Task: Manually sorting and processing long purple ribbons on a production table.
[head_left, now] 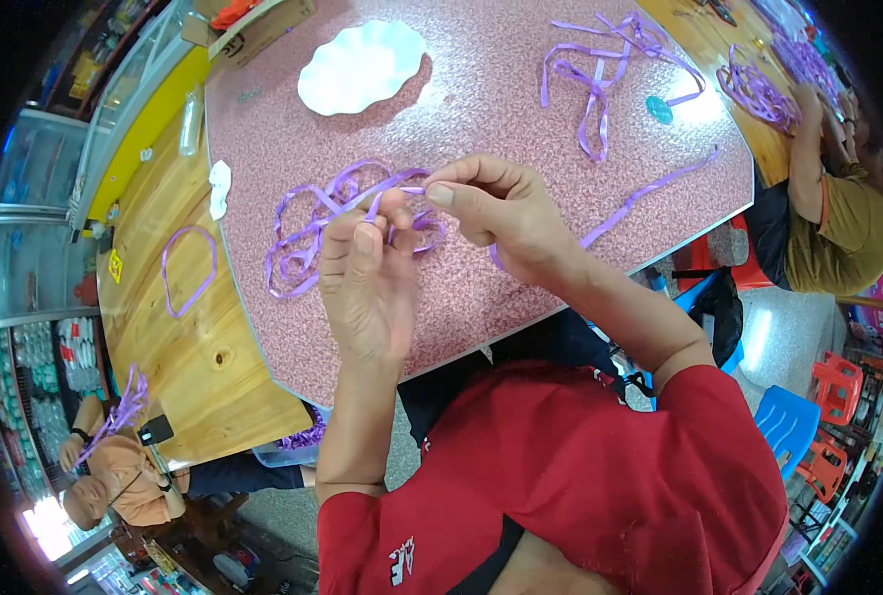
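A thin purple ribbon (413, 189) is stretched between my two hands above the pink speckled table. My left hand (364, 283) pinches one part of it between thumb and fingers. Slightly higher and to the right, my right hand (506, 213) grips another part between thumb and forefinger. Loose coils of purple ribbon (303, 238) lie on the table behind and left of my left hand, partly hidden by it. Another purple ribbon length (650, 191) runs out to the right from behind my right forearm.
A white wavy-edged plate (347, 69) and a cardboard box (263, 32) are at the back. Tangled ribbons (600, 84) lie back right, near a teal disc (659, 109). A ribbon loop (167, 270) rests on the wooden table at left. People handling purple ribbons sit left and right.
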`<act>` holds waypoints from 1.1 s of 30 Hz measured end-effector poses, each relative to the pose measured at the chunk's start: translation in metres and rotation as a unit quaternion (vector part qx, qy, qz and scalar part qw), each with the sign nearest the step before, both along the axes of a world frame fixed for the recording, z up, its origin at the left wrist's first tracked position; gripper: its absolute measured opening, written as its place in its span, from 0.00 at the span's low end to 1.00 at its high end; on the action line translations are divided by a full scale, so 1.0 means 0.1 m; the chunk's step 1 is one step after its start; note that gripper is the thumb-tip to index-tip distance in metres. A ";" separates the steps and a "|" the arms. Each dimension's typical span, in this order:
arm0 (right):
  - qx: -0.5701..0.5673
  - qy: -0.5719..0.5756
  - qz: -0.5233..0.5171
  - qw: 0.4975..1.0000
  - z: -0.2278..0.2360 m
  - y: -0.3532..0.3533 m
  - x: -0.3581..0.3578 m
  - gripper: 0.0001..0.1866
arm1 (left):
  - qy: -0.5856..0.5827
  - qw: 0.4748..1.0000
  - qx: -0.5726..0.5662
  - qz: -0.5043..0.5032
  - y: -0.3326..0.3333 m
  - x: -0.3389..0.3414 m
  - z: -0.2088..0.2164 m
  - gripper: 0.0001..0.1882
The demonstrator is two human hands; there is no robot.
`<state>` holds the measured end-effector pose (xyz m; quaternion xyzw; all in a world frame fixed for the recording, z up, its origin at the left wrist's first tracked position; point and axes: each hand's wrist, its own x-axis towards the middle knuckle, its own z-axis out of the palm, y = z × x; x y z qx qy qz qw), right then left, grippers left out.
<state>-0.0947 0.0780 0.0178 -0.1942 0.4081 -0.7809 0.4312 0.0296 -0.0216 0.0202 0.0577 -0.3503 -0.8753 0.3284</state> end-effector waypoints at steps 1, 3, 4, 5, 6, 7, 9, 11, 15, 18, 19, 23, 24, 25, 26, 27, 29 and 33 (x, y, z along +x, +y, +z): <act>0.023 0.021 -0.028 0.999 0.00 -0.01 0.01 0.06 | 0.000 1.000 0.000 0.000 0.01 -0.02 -0.01 0.06; 0.036 0.194 -0.080 0.977 -0.08 -0.01 0.01 0.05 | -0.110 0.955 -0.239 0.139 0.03 -0.08 -0.02 0.05; 0.048 0.361 -0.129 0.922 -0.11 -0.01 0.00 0.05 | -0.110 0.955 -0.239 0.139 0.00 -0.08 -0.01 0.05; 0.048 0.361 -0.128 0.923 -0.12 0.00 -0.01 0.05 | -0.159 0.859 -0.448 0.191 -0.05 -0.07 0.00 0.05; 0.031 0.440 -0.144 0.886 -0.13 0.00 -0.01 0.06 | -0.199 0.714 -0.631 0.230 -0.09 -0.06 0.02 0.06; 0.014 0.516 -0.158 0.842 -0.13 0.00 -0.02 0.09 | -0.200 0.714 -0.630 0.231 -0.12 -0.06 0.02 0.06; 0.030 0.364 -0.086 0.927 -0.16 0.02 -0.06 0.10 | -0.202 0.638 -0.710 0.220 -0.15 -0.05 0.03 0.08; 0.046 0.198 -0.012 0.979 -0.15 0.06 -0.10 0.11 | -0.181 0.605 -0.746 0.212 -0.17 -0.07 0.05 0.09; 0.118 0.111 0.078 0.984 -0.09 0.10 -0.12 0.12 | -0.155 0.548 -0.800 0.187 -0.19 -0.06 0.10 0.11; 0.095 0.113 0.047 0.988 -0.13 0.05 -0.04 0.10 | -0.119 0.594 -0.761 0.233 -0.15 -0.11 0.01 0.09; 0.073 0.138 0.006 0.988 -0.14 0.03 0.01 0.09 | -0.118 0.594 -0.761 0.232 -0.12 -0.11 -0.01 0.09; 0.045 0.139 -0.011 0.989 -0.11 0.03 0.07 0.06 | -0.186 0.762 -0.588 0.200 0.04 -0.06 -0.09 0.05; 0.011 0.151 -0.008 0.988 -0.12 0.02 0.08 0.06 | -0.197 0.850 -0.471 0.127 0.06 -0.05 -0.12 0.05; -0.022 0.162 -0.005 0.987 -0.14 0.02 0.09 0.06 | -0.198 0.850 -0.471 0.128 0.04 -0.04 -0.14 0.05; -0.023 0.162 -0.004 0.987 -0.18 0.01 0.09 0.06 | -0.177 0.922 -0.341 0.050 0.02 -0.03 -0.16 0.05; -0.060 0.251 -0.030 0.966 -0.22 -0.01 0.07 0.06 | -0.150 0.968 -0.199 -0.032 0.01 -0.03 -0.13 0.05; -0.096 0.337 -0.055 0.935 -0.24 -0.03 -0.02 0.06 | -0.153 0.976 -0.137 -0.074 -0.01 -0.04 -0.03 0.06; -0.118 0.633 -0.121 0.756 -0.11 0.04 -0.18 0.10 | -0.170 0.971 -0.065 -0.154 -0.16 -0.01 0.07 0.07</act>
